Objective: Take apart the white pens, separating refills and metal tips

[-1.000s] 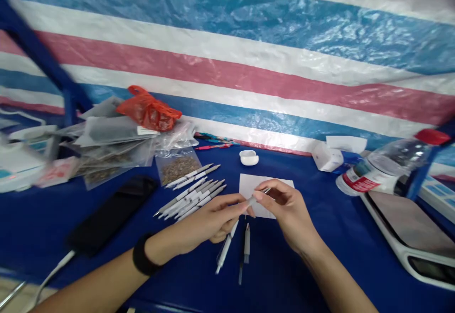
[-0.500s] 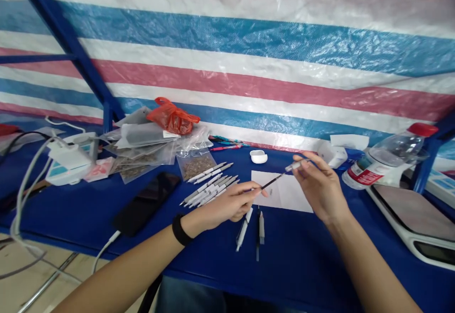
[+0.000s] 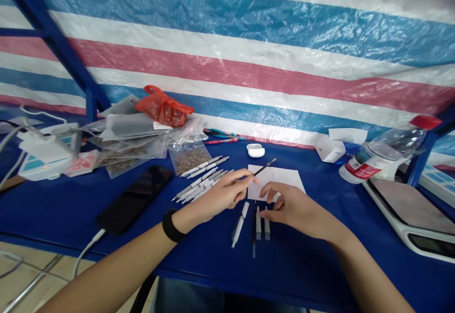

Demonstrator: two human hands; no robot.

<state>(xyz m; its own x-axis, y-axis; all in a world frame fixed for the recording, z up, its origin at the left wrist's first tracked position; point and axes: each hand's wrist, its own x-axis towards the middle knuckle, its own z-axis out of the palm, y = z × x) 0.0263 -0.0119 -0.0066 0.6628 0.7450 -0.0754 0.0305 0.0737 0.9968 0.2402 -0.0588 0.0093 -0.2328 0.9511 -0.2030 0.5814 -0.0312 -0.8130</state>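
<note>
My left hand (image 3: 223, 193) pinches a thin dark pen refill (image 3: 265, 166) that points up and right above a white sheet of paper (image 3: 280, 180). My right hand (image 3: 289, 206) is low over the blue table, its fingertips touching small white pen parts (image 3: 262, 227) laid side by side. Beside them lie a white pen barrel (image 3: 239, 223) and a dark refill (image 3: 254, 230). A row of several white and grey pens (image 3: 201, 182) lies just left of my left hand.
A black phone (image 3: 137, 199) on a cable lies at the left, near clear bags (image 3: 142, 149) and a red bag (image 3: 163, 108). A white earbud case (image 3: 255, 150), a lying water bottle (image 3: 384, 156), a small box (image 3: 330, 149) and a scale (image 3: 408, 213) are to the right.
My right hand, which pulled the pen's white end off the refill, came down and laid that piece next to the parts on the table. My left hand keeps the bare refill.
</note>
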